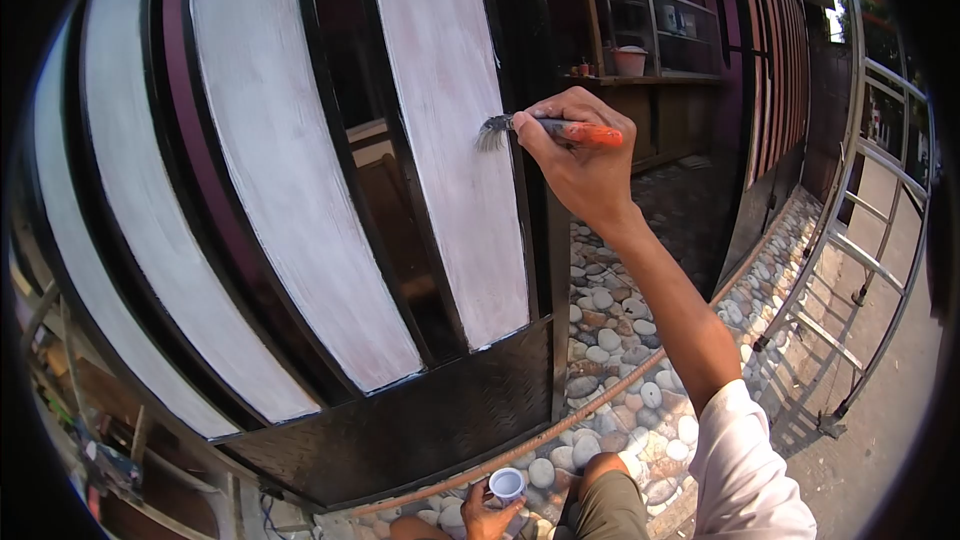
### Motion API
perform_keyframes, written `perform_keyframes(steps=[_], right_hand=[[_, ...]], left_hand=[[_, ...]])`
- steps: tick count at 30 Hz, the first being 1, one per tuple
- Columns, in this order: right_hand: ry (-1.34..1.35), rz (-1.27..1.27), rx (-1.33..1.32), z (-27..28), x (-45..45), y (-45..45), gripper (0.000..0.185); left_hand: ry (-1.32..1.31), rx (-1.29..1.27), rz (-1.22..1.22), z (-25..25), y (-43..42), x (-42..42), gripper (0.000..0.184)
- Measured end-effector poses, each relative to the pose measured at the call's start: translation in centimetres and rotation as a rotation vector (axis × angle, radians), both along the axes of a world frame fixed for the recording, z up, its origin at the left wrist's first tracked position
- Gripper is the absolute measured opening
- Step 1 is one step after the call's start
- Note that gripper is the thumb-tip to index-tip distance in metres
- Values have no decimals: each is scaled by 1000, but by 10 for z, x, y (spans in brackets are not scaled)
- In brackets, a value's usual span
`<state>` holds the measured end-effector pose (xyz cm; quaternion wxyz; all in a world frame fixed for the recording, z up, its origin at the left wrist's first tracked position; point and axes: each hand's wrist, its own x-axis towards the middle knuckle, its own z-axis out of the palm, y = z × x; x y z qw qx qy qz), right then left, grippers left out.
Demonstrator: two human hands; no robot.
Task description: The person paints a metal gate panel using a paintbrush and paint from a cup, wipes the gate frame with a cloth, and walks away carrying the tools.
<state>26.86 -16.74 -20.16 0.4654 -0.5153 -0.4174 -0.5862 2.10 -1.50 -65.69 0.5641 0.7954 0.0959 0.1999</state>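
My right hand point(585, 155) is closed around a paintbrush point(597, 134) with an orange-red handle end. The bristles, grey and splayed, touch the right edge of a white-painted slat point(450, 130) on a black-framed gate. Low in the view, my left hand point(487, 512) grips a small cup point(507, 483) that looks pale inside; how much paint it holds I cannot tell. More white slats point(265, 110) stand to the left, with dark gaps and black bars between them. Faint pinkish streaks show through the white on the slat under the brush.
A dark metal panel point(400, 440) forms the gate's bottom. Rounded pebbles point(600, 340) cover the ground beside a rail point(610, 387). On the right stands a metal ladder point(870, 260). Behind the gate are a shelf with a pink bucket point(629, 62) and another slatted panel point(775, 70).
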Motion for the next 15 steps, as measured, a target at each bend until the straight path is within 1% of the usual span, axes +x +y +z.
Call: perform_keyframes(steps=[1,2,4,5,7,8,9,10,12,13,15], right_hand=[[-17,-27,6,17,1,1,9],[-73,0,53,33,4,2,9],[-212,23,145,66,4,2,8],[-224,27,149,74,4,3,8],[-240,-44,200,90,4,2,8],[-190,13,184,86,10,4,8],[-176,-24,141,75,9,3,7],[-160,-60,96,59,6,1,7],[-108,-56,17,17,-3,0,7],[-93,-35,-22,-6,-8,-1,7],[-14,-63,-112,-50,-28,-9,10]], left_hand=[[-12,3,4,-1,-1,0,63],[-10,2,39,-2,-2,1,64],[-9,-10,71,20,-4,-1,65],[-22,-7,74,18,-3,-2,65],[-6,57,76,9,0,1,64],[19,36,94,15,-2,0,64],[34,31,95,19,-2,-2,64],[-4,46,90,13,-1,-1,64],[-61,65,89,-9,1,-1,65],[-49,74,83,-21,1,-2,65],[-48,87,78,-23,3,1,66]])
